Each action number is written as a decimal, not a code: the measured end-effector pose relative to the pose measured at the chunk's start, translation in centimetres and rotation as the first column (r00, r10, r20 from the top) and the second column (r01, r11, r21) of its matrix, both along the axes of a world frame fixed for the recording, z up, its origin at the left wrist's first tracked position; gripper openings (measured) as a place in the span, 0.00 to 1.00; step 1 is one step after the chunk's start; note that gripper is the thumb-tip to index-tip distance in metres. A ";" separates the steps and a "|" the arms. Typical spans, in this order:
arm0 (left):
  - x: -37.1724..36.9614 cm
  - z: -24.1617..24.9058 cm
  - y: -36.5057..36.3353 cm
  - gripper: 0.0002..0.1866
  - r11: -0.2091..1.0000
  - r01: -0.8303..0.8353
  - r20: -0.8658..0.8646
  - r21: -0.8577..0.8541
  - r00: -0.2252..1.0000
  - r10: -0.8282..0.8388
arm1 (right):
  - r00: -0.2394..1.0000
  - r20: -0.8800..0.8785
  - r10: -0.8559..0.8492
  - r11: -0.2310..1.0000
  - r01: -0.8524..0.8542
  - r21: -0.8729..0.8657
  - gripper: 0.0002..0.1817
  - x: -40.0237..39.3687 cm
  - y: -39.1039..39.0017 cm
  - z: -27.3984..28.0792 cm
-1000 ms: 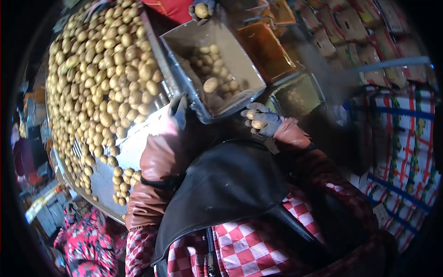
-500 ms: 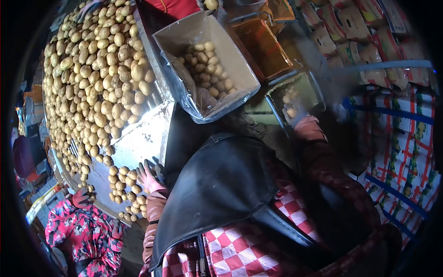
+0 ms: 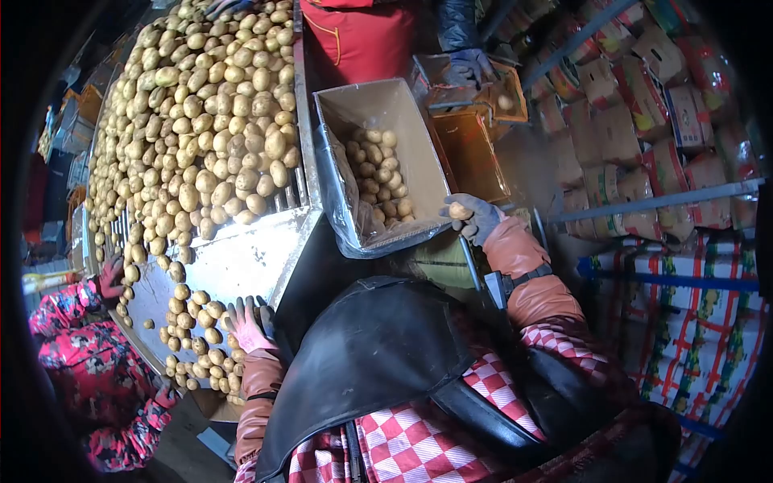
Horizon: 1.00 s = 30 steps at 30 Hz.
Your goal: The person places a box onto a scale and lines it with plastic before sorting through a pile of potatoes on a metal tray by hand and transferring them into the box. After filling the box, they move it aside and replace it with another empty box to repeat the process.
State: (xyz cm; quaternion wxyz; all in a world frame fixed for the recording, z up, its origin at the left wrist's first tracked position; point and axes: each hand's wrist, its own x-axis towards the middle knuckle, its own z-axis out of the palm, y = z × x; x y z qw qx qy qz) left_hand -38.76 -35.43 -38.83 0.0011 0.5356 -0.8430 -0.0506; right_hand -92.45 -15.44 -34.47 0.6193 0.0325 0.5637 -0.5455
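Note:
My right hand point(image 3: 481, 221), in a grey glove, grips a single potato point(image 3: 460, 211) beside the right edge of a cardboard box point(image 3: 427, 149). Clear plastic lines that box, and a heap of potatoes point(image 3: 378, 173) lies inside. My left hand point(image 3: 253, 326), in a pink glove with dark fingers, is spread with its fingers apart at the near edge of the metal sorting table point(image 3: 250, 249). It is right beside a cluster of smaller potatoes point(image 3: 193, 314). The crate below my right hand is mostly hidden by the arm.
A large pile of potatoes point(image 3: 209, 121) covers the far part of the table. An orange crate point(image 3: 471, 157) stands right of the box. Co-workers' gloved hands show at the left point(image 3: 111, 278) and top point(image 3: 471, 66). Cartons point(image 3: 668, 298) are stacked along the right, behind metal bars.
My right hand has come up out of the green-lined crate to the box's edge, now with a potato in it. My left hand stays at the table edge. The camera view has shifted.

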 end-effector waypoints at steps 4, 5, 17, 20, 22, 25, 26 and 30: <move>-0.6 0.4 0.3 0.22 1.000 -0.027 -0.022 -0.012 0.999 0.027 | 0.976 -0.018 0.216 0.976 -0.215 0.017 0.21 -1.9 -5.0 0.1; -0.8 0.6 0.2 0.22 0.999 -0.047 -0.027 -0.017 0.999 0.046 | 0.981 -0.103 0.164 0.986 -0.164 0.001 0.20 -3.0 -6.5 -0.4; -2.1 3.2 0.1 0.28 0.933 -0.181 -0.131 0.310 0.964 0.231 | 0.945 -0.112 0.306 0.926 -0.323 -0.195 0.26 -6.6 -22.0 -5.8; -2.0 2.9 0.4 0.27 0.988 -0.088 -0.274 0.126 0.954 0.120 | 0.890 -0.085 0.447 0.823 -0.447 -0.349 0.28 3.1 -22.8 -9.0; -0.9 2.2 0.3 0.28 0.979 -0.145 -0.293 0.143 0.939 0.182 | 0.798 -0.263 0.542 0.754 -0.600 -0.267 0.27 10.5 -22.7 -5.5; 1.0 1.8 -0.6 0.28 0.956 -0.256 -0.240 0.143 0.928 0.284 | 0.662 -0.140 0.736 0.634 -0.747 -0.200 0.31 15.3 -24.1 -4.2; 2.8 1.5 -1.2 0.27 0.948 -0.313 -0.170 0.053 0.933 0.317 | 0.643 -0.109 0.758 0.624 -0.764 -0.163 0.34 16.2 -24.3 -3.9; 9.5 2.4 -2.9 0.29 0.862 -0.485 -0.047 0.146 0.867 0.495 | 0.561 -0.069 0.825 0.556 -0.827 -0.080 0.39 19.5 -24.7 -3.4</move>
